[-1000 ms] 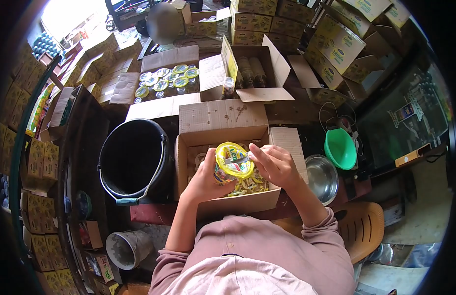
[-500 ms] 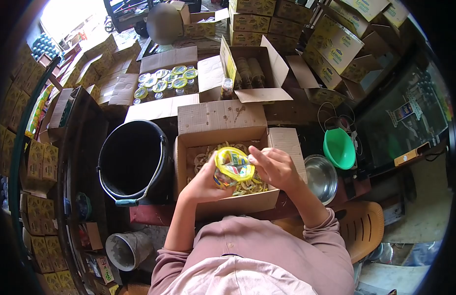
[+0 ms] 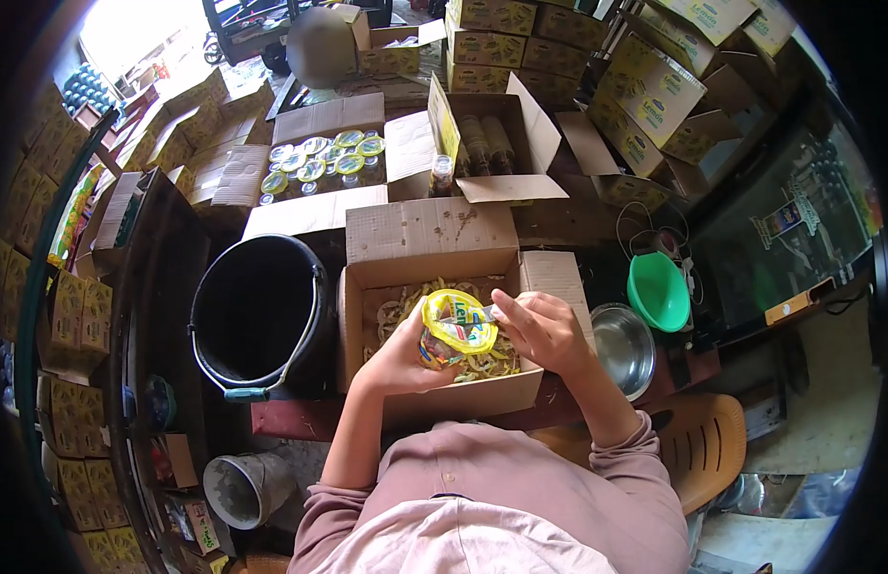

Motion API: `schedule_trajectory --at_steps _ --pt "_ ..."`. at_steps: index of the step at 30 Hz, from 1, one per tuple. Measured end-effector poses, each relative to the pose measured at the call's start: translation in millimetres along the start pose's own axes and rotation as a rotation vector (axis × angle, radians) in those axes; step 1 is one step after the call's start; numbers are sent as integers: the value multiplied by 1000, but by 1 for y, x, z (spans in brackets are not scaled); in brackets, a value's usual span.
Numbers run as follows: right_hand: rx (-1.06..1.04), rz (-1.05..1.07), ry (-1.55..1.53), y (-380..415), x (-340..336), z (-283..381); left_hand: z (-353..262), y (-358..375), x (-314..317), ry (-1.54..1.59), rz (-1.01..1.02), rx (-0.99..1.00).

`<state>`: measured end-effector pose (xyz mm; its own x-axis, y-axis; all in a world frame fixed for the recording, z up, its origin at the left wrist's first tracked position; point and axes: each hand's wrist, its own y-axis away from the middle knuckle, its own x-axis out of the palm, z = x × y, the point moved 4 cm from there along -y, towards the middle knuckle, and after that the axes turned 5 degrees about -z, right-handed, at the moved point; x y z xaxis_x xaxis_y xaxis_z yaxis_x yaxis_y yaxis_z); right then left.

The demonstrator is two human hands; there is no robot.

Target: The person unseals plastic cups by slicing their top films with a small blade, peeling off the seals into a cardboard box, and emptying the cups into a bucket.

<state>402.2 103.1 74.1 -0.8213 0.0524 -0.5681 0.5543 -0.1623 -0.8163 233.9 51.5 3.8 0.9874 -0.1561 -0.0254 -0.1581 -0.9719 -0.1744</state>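
Note:
My left hand (image 3: 402, 356) is wrapped round a plastic cup (image 3: 436, 352) with a printed yellow-edged lid, tilted so that its top faces me. Some of the lettering on the lid (image 3: 460, 323) can be read as "Lem". In my right hand (image 3: 547, 330) I pinch a small grey blade (image 3: 488, 314), its tip at the lid's right side; its handle is hidden in my fingers. Below both hands stands an open cardboard box (image 3: 434, 218), with yellowish strips and scraps (image 3: 492, 365) lying in it.
A black bucket (image 3: 257, 251) stands left of the box. To the right are a steel bowl (image 3: 624, 349) and a green basin (image 3: 659, 292). Behind, one carton (image 3: 329, 102) holds several lidded cups, another (image 3: 535, 129) holds stacked cups. A grey pail (image 3: 248, 488) sits lower left.
The cup has turned slightly and more lettering shows on its lid. My right hand has shifted a little right and down, drawing the blade back toward the lid's edge.

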Motion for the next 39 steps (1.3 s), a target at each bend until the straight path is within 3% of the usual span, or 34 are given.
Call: schedule_trajectory --at_steps 5,14,20,23,26,29,30,34,37,39 --pt "13 18 15 2 1 -1 2 1 -2 -86 29 -32" --pt "26 51 -7 4 9 1 -5 -2 1 47 133 -161" --pt "24 -33 -26 7 10 -1 12 0 4 357 262 -235" --pt "50 0 -44 6 10 -2 25 -1 4 520 430 -253" --pt "66 34 -37 4 9 -1 19 -1 5 510 363 -306" --pt "82 40 -3 6 8 -5 15 -9 -8 71 28 35" --pt "88 40 11 6 7 -7 7 -11 -7 139 -36 52" --pt "83 -4 17 0 4 -4 -8 -10 -2 -357 -203 211" --pt "61 2 27 -2 6 -4 -17 -12 10 -338 -353 64" --pt "50 15 23 -2 5 -4 -9 -11 5 -394 -394 134"
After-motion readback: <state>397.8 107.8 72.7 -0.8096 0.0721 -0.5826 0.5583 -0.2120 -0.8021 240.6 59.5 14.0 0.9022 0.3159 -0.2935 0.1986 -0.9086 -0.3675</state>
